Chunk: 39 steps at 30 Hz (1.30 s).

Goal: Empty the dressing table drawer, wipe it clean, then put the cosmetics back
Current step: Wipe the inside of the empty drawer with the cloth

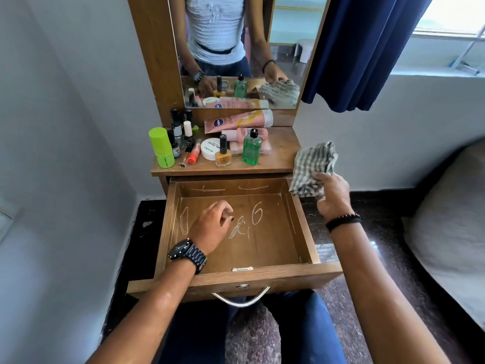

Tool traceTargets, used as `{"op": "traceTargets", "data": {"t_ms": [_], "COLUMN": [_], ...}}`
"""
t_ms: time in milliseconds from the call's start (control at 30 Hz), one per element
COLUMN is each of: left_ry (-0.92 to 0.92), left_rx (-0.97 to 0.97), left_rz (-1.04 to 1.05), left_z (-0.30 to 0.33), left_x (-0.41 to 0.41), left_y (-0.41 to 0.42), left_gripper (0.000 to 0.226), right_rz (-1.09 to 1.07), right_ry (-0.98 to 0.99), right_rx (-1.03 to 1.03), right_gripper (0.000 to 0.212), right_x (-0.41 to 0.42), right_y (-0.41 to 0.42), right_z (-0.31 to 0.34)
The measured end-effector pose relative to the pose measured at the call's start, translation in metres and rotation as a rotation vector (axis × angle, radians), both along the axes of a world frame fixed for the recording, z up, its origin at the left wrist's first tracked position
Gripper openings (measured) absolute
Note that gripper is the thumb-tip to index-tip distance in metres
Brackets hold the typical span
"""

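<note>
The drawer (pixel 237 232) of the wooden desk (pixel 278 158) is pulled fully out, its brown floor bare of cosmetics and marked with pale chalky scribbles: an oval at the left, a loop like a six to the right of centre, a smear between them, and thin strokes along the back wall. A curved metal handle (pixel 241 300) hangs from the drawer front. The left hand (pixel 214 223), a dark watch (pixel 187 254) on its wrist, hovers low inside the drawer with its fingers loosely curled around nothing; whether it touches the floor I cannot tell. The right hand (pixel 332 194), a black bead bracelet (pixel 342 222) at the wrist, is raised beside the drawer's right rear corner and clutches a bunched grey-and-white striped cloth (pixel 313 166).

The cosmetics stand crowded on the desk top above the drawer: a lime green stick (pixel 161 147) at the left edge, a cluster of small dark nail polish bottles (pixel 179 132) behind it, an orange tube (pixel 193 155), a round white jar (pixel 211 148), a mustard nail polish bottle (pixel 223 155), a green glass bottle (pixel 252 148) and, at the back, a pink tube (pixel 240 121) lying on its side. A mirror (pixel 236 48) rises behind them. The walls are white, a navy curtain (pixel 362 48) hangs at the window on the right, a pale bed (pixel 451 227) sits at the right edge, and the floor (pixel 388 258) is dark speckled stone
</note>
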State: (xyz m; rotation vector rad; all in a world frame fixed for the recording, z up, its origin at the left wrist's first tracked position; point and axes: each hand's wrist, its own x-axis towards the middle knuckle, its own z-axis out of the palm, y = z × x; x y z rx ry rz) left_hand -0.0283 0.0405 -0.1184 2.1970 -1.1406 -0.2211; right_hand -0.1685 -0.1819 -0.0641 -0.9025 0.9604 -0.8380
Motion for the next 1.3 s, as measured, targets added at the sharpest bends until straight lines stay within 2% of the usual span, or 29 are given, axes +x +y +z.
{"op": "traceTargets", "data": {"t_ms": [67, 133, 200, 333, 400, 533, 567, 667, 733, 833, 967, 1033, 1133, 1200, 1300], "left_ry": [0.029, 0.076, 0.191, 0.734, 0.824, 0.923, 0.941, 1.030, 0.943, 0.542, 0.057, -0.095, -0.024, 0.055, 0.055], "left_rx": [-0.032, -0.067, -0.074, -0.077, -0.122, -0.286, -0.305, -0.373, -0.334, -0.135, 0.124, 0.319, 0.420, 0.396, 0.376], "left_rz": [0.004, 0.020, 0.022, -0.003, 0.025, 0.121, 0.144, 0.171, 0.179, 0.221, 0.343, 0.359, 0.362, 0.360, 0.347], "left_z": [0.002, 0.007, 0.012, 0.029, 0.035, 0.039, 0.040, 0.049, 0.055, 0.055, 0.044, 0.033, 0.021, 0.017, 0.019], "left_x": [-0.002, -0.004, -0.005, -0.006, -0.004, 0.008, 0.011, 0.013, 0.015, 0.020, 0.022, 0.021, 0.015, 0.010, 0.009], "left_y": [-0.001, -0.002, -0.004, -0.005, -0.002, 0.013, 0.017, 0.031, 0.043, 0.065, 0.094, 0.105, 0.111, 0.110, 0.110], "left_gripper": [0.015, 0.014, 0.014, 0.027, 0.027, 0.012, 0.012, 0.020, 0.019, 0.020, 0.026, 0.029, 0.030, 0.028, 0.025], "right_rz": [0.148, 0.330, 0.497, 0.733, 0.784, 0.845, 0.866, 0.937, 0.953, 0.957, 0.921, 0.880, 0.874, 0.883, 0.900], "right_ry": [-0.163, -0.225, -0.184, -0.109, -0.045, 0.055, 0.089, 0.178, 0.166, 0.225, 0.315, 0.373, 0.432, 0.450, 0.468], "right_rx": [0.170, 0.280, 0.318, 0.380, 0.355, 0.292, 0.279, 0.255, 0.270, 0.241, 0.217, 0.116, -0.026, -0.085, -0.157], "right_gripper": [0.027, 0.044, 0.052, 0.042, 0.035, 0.016, 0.017, 0.040, 0.030, 0.010, 0.012, 0.020, 0.038, 0.036, 0.027], "right_x": [-0.018, -0.030, -0.031, -0.012, 0.000, 0.025, 0.031, 0.051, 0.062, 0.078, 0.099, 0.110, 0.129, 0.141, 0.160], "right_y": [0.023, 0.046, 0.068, 0.098, 0.106, 0.113, 0.113, 0.116, 0.118, 0.125, 0.128, 0.129, 0.136, 0.142, 0.150], "right_z": [0.005, 0.007, 0.007, 0.001, 0.000, -0.004, -0.005, -0.011, -0.014, -0.012, -0.016, -0.019, -0.025, -0.028, -0.033]}}
